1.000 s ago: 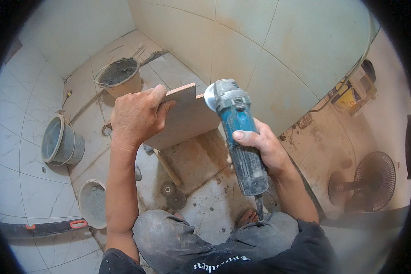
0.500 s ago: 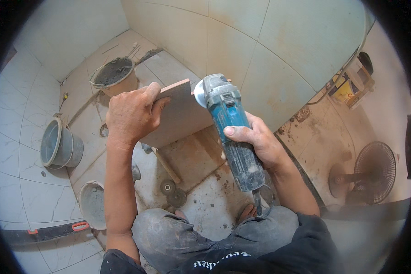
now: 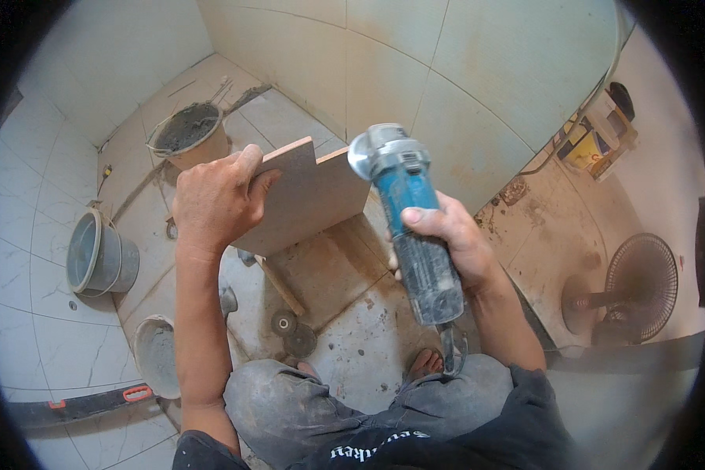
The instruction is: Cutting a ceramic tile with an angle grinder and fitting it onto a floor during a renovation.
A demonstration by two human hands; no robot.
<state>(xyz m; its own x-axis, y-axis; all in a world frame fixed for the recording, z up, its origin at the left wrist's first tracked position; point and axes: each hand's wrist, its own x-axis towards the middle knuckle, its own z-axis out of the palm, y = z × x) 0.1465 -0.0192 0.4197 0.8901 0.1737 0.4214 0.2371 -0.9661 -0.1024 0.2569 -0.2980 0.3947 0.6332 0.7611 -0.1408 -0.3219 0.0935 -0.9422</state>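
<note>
My left hand grips the upper left edge of a tile, thumb on the near face and fingers behind. The tile is held tilted up, with a step-shaped notch cut in its top edge. In my right hand is a blue and grey angle grinder, its head pointing up and away from me. The grinder's pale disc is at the tile's upper right corner; whether they touch I cannot tell. My right fingers behind the grinder are mostly hidden.
Below the tile lie a hammer and two round discs. On the left are a mortar bucket, a grey bucket, a mortar tub and a long black level. A fan stands right.
The grinder has moved right, off the notch, so more of the tile's top edge shows. My left hand and the tile have shifted slightly left.
</note>
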